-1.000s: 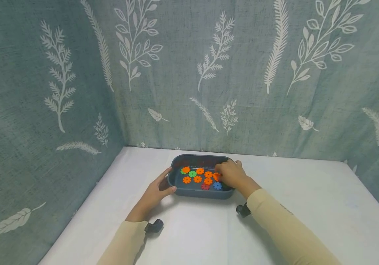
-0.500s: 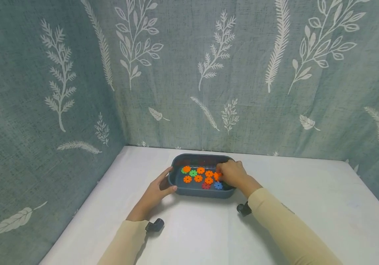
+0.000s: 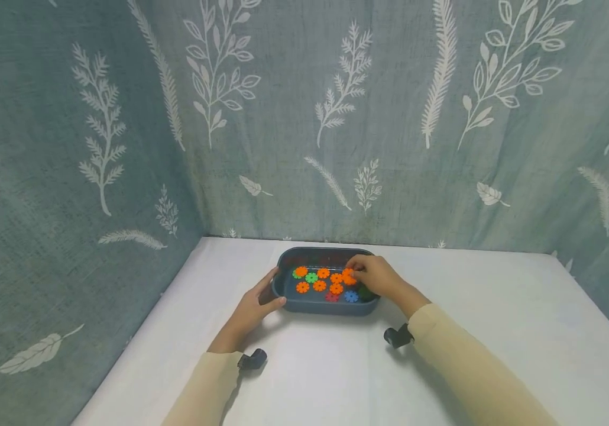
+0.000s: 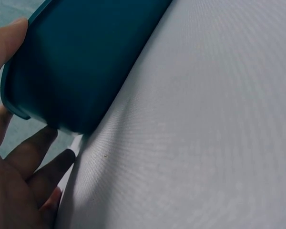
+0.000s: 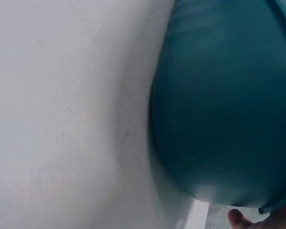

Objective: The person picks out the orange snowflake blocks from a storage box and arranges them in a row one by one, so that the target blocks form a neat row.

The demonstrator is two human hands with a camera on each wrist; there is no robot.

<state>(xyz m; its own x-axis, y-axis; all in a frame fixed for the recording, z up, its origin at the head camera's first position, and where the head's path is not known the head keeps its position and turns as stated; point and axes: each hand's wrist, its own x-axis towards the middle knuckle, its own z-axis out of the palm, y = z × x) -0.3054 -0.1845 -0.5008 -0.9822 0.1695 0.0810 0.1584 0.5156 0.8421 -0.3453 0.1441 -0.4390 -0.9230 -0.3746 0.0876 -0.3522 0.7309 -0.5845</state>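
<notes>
A dark blue-grey tray (image 3: 326, 307) holds several flower-shaped discs: orange (image 3: 303, 287), green (image 3: 311, 277), red (image 3: 332, 296), blue (image 3: 351, 296) and a dark green one (image 3: 366, 292) near the right end. My left hand (image 3: 248, 310) grips the tray's left end, thumb at the front corner; in the left wrist view the hand (image 4: 24, 176) has its thumb on the rim of the tray (image 4: 86, 62). Over the right part, my right hand (image 3: 381, 278) pinches an orange disc (image 3: 349, 276). In the right wrist view the tray (image 5: 224, 105) hides most of the hand (image 5: 276, 219).
The tray stands on a white-covered table (image 3: 315, 373), near its back edge. Behind and to the left hangs a grey-green curtain (image 3: 283, 201) with white leaf prints. Each wrist carries a small black camera (image 3: 253, 359).
My right hand has risen a little from the tray's floor, bringing up an orange disc, and the dark green disc beneath shows more. The left hand keeps its hold. The head view has shifted slightly.
</notes>
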